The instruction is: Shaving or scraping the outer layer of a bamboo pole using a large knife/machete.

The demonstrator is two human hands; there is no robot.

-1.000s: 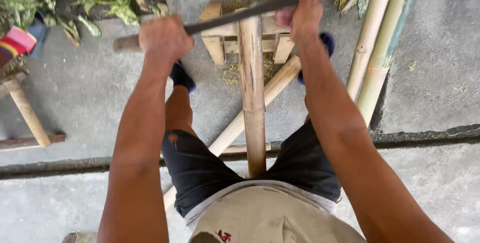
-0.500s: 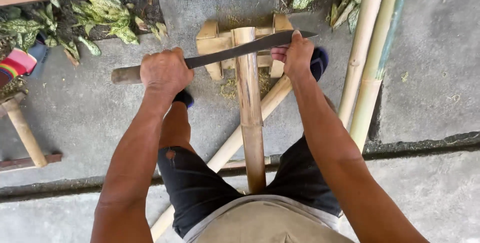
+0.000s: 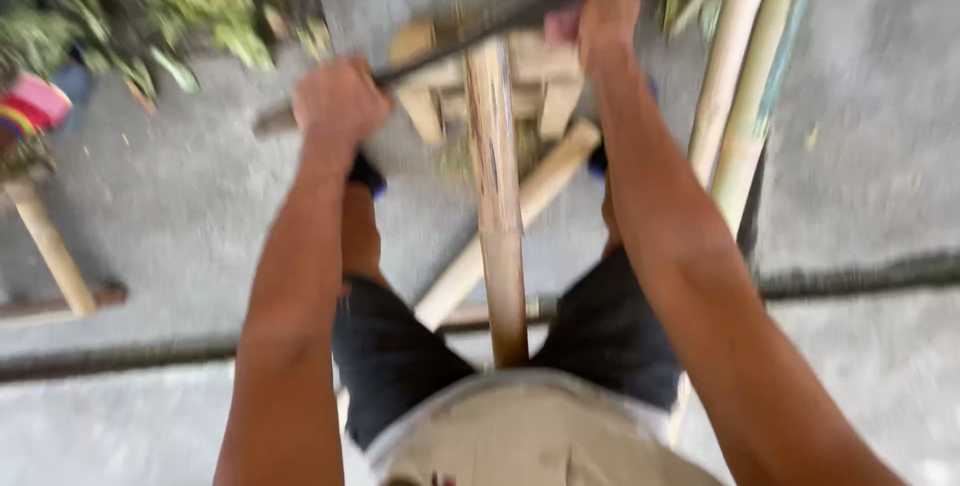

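The blade (image 3: 470,26) lies across the bamboo pole (image 3: 497,206), poles (image 3: 735,96) right.

**Tight in the middle, open at the sides**

The bamboo pole (image 3: 497,196) ran straight up between the knees, splitting the space in two. Across its far end lay the dark blade (image 3: 470,24), gripped by the left hand (image 3: 338,106) and the right hand (image 3: 605,21), barring the way forward. Beyond it the wooden stand (image 3: 540,86) blocked the ground. Long bamboo poles (image 3: 735,96) walled off the right. Leaves (image 3: 190,26) crowded the far left. Bare concrete floor (image 3: 180,216) lay open beside the left arm.
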